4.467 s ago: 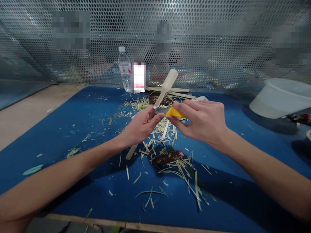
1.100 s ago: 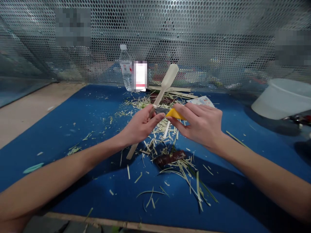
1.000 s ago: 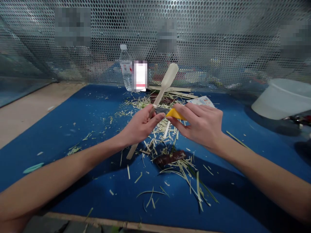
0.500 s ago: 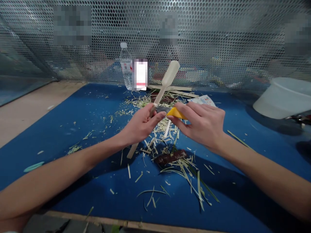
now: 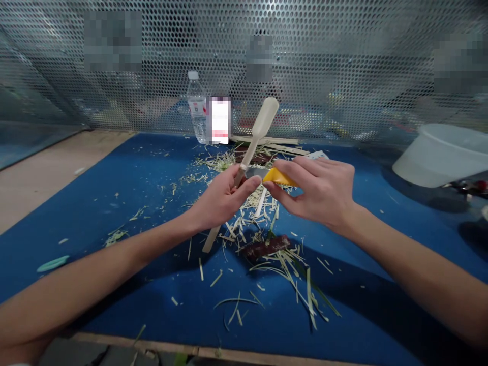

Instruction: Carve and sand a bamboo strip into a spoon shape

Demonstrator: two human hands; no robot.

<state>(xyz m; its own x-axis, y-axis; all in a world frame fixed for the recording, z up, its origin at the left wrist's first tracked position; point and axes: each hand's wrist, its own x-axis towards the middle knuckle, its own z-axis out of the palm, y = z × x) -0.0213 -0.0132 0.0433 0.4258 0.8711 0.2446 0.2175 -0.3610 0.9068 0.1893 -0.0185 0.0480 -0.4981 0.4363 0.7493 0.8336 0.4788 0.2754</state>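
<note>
Over the blue surface (image 5: 114, 183), my left hand (image 5: 224, 198) is wrapped around the pale paddle (image 5: 264, 119), long axis slanting away rightward; just right, my right hand (image 5: 322, 188) grips the yellow-handled knife (image 5: 280, 177) crosswise.

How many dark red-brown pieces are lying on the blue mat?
2 visible: the near piece lies among shavings, closer to the camera; the far piece lies partly behind the pale paddle-shaped piece in the left hand. Shavings may hide more.
</note>
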